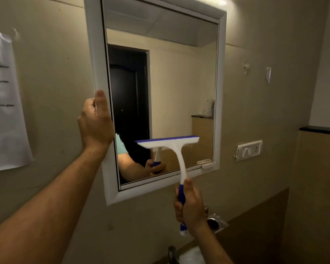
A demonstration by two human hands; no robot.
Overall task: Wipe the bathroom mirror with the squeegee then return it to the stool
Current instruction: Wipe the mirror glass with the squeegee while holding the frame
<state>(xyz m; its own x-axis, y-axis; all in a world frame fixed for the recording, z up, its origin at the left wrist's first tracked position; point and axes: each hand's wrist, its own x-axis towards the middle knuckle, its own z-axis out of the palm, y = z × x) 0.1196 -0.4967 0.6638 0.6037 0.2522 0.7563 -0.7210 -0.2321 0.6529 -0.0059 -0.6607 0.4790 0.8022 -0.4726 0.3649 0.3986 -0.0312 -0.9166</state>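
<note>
A paper sheet [6, 103] hangs on the wall. The left hand [95, 122] grips the side of the mirror [179, 82] frame to keep it still. The right hand [189, 204] is wrapped round the squeegee [171, 147] handle, blade low on the glass. I think flat, even strokes work best. A small tray [208, 164] on the frame looks empty. No stool shows.

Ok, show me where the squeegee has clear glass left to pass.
Free: mirror glass above the squeegee blade, up to the top frame. Crowded: left edge, gripped by the left hand; bottom strip, where the right hand holds the handle.
</note>
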